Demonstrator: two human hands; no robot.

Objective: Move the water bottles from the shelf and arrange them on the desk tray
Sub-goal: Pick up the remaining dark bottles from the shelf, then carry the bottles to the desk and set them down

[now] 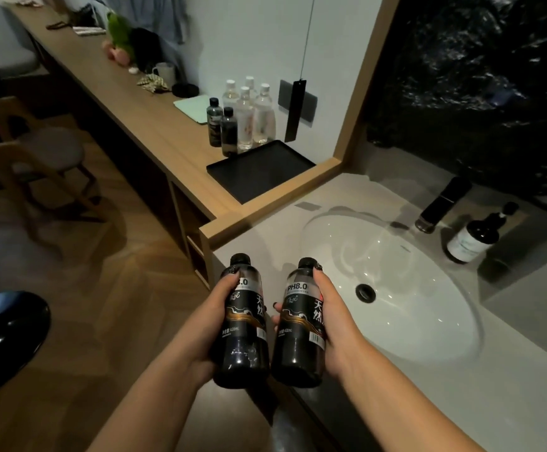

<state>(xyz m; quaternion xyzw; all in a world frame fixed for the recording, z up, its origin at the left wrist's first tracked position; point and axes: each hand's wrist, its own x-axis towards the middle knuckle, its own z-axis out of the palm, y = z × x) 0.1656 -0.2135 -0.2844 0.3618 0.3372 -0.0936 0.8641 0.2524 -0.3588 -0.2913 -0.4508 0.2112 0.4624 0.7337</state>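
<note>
Left hand [211,324] wrapped around left dark bottle [242,324], right hand [332,321] wrapped around right dark bottle [301,324]; both held side by side over sink counter edge [265,236], long axes near upright, caps tilted away toward black tray [262,171] on desk [135,102], well apart

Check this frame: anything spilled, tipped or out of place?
Nothing spilled or tipped. One oddity: the six bottles on the desk crowd the far end of the black tray, whether on it or just off its rim is unclear. Left hand and right hand each hold an upright dark bottle.
</note>
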